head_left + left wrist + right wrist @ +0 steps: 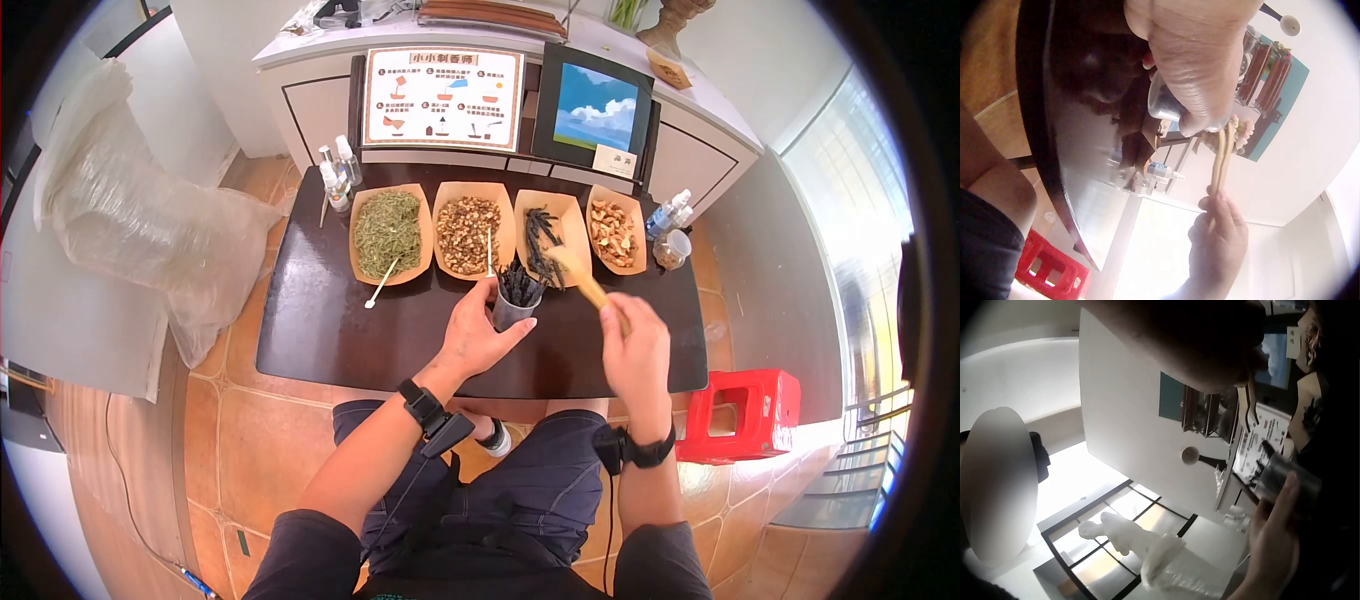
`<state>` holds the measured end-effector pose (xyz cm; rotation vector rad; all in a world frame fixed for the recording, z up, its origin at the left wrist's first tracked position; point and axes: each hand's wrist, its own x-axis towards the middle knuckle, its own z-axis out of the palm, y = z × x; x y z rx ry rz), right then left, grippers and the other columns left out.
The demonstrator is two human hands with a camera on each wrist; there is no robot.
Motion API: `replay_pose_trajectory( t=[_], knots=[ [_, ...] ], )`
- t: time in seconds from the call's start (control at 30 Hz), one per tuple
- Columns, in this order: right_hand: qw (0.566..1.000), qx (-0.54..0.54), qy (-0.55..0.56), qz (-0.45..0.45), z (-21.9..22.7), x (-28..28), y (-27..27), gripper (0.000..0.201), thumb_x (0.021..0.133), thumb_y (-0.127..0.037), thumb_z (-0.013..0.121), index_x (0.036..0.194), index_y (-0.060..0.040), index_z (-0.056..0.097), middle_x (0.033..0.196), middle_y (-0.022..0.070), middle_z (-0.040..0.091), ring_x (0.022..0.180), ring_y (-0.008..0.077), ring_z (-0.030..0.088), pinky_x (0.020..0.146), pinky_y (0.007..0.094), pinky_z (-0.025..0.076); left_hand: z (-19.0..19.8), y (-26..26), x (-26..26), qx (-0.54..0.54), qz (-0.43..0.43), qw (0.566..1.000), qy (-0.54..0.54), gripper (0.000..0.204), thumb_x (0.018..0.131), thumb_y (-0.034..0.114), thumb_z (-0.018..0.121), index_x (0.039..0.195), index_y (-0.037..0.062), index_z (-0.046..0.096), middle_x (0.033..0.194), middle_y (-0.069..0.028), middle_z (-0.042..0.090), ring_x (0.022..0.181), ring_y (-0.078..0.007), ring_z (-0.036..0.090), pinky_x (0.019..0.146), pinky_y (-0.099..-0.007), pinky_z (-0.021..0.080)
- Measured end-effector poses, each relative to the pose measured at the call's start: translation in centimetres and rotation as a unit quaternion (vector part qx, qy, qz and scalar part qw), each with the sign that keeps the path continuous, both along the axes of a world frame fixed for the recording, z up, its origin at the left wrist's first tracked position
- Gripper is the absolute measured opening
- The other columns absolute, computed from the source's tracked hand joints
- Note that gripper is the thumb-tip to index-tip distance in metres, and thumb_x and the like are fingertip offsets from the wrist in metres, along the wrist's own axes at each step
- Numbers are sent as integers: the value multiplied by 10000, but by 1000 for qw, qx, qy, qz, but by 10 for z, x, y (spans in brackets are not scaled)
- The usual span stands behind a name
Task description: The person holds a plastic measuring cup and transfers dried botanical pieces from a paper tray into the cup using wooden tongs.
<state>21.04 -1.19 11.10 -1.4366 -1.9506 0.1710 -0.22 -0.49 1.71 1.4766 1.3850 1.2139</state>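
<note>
My left hand (475, 335) grips a small translucent plastic cup (512, 315) low over the front half of the dark table, thumb on its near side. Dark, thin dried strips (518, 284) fill the cup and stick up past its rim. With my right hand (638, 348) I hold wooden tongs (585, 283), their tips over the third paper tray (574, 228), where more dark strips lie. Both wrist views show the tongs' two slim prongs (1250, 405) with nothing visible between them. In the right wrist view the cup (1285, 481) is tilted within the left hand's fingers (1286, 501).
Other paper trays hold green dried herb (388, 232), brown chopped pieces (468, 232) and pale chunks (612, 235). Small white scoops lie at two trays. Spray bottles (335, 185) stand back left; bottles and a jar (672, 250) at right. An instruction board (443, 100) stands behind. A red stool (745, 415) is right.
</note>
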Motion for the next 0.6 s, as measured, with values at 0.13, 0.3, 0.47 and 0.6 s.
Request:
replay_pose_trajectory(
  t=[0.13, 0.3, 0.47, 0.6],
  knots=[
    [993, -29, -68, -88, -12, 10, 40, 150, 934, -148, 610, 971, -14, 665, 928, 181, 672, 851, 398, 650, 750, 468, 514, -9, 3, 2, 60, 19, 998, 16, 477, 746, 238, 851, 1025, 9, 539, 862, -69, 638, 626, -110, 536, 584, -275, 456],
    [980, -69, -156, -99, -27, 3, 71, 149, 914, -173, 623, 897, -29, 656, 940, 186, 675, 871, 389, 661, 772, 489, 526, -2, 1, 0, 29, 11, 999, 22, 565, 740, 263, 854, 1126, -15, 547, 949, -104, 654, 749, -171, 593, 681, -306, 488],
    [971, -101, -185, -115, -33, 0, 82, 178, 922, -196, 604, 893, -32, 668, 941, 189, 678, 889, 387, 667, 771, 493, 528, 0, 1, -1, 0, -1, 1000, 19, 653, 737, 283, 855, 1221, -36, 553, 1025, -134, 666, 856, -224, 641, 767, -336, 516],
    [976, -100, -149, -126, -22, 0, 75, 204, 939, -216, 582, 897, -39, 675, 921, 183, 686, 896, 391, 667, 774, 500, 525, -1, 1, -1, 1, 0, 1000, 22, 643, 737, 278, 856, 1214, -31, 555, 1004, -126, 661, 847, -216, 638, 759, -331, 514]
  ],
)
